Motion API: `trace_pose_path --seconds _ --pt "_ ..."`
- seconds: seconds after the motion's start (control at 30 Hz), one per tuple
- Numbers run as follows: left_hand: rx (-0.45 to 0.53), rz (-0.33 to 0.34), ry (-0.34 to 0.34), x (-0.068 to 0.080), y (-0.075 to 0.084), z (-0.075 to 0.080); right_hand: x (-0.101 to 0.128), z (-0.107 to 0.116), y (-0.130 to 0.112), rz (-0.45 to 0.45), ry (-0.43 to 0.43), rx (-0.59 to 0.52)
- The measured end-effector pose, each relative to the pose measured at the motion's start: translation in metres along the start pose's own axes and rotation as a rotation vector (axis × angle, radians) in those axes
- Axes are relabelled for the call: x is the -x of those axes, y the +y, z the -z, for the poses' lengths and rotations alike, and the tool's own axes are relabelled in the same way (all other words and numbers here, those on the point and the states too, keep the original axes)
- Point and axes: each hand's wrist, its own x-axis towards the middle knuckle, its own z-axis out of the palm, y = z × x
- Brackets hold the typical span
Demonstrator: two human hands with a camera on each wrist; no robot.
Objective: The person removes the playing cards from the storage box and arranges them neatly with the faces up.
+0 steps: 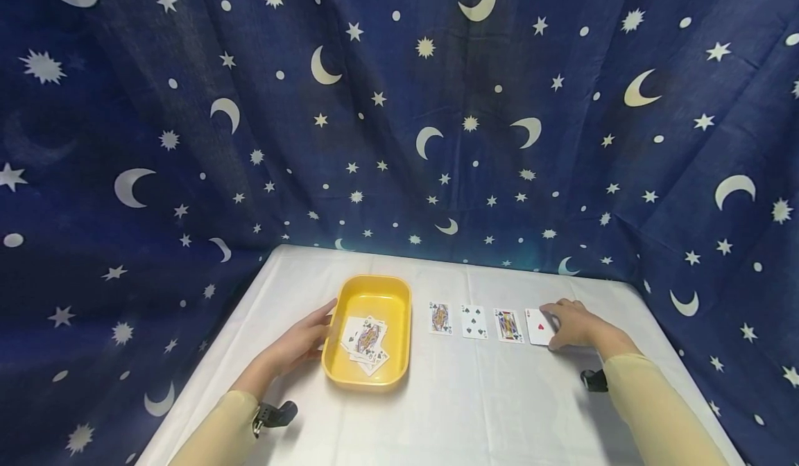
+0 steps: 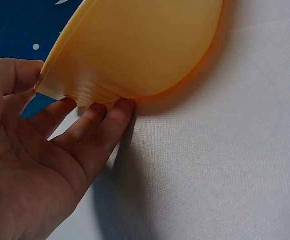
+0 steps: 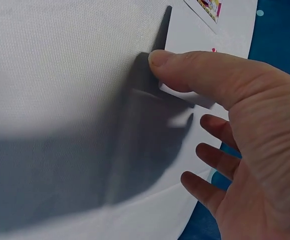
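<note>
In the head view, a yellow tray stands on the table with several loose playing cards inside. My left hand touches the tray's left side; the left wrist view shows its fingertips against the outer wall. At the right, my right hand pinches a playing card, an ace of hearts, by its edges between thumb and index finger. The right wrist view shows the thumb along this card's edge, the other fingers spread apart from it. Whether the card lies fully flat I cannot tell.
Left of the ace, a row holds a face card, a spade number card and another face card. White cloth covers the table. A dark blue curtain with moons and stars surrounds the back and sides.
</note>
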Motion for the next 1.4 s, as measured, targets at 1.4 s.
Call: trace_pose_path --seconds 1.4 --pt "-0.007 0.006 0.012 -0.001 0.0008 -0.0011 -0.0031 -0.004 -0.0004 0.005 0.031 -0.056"
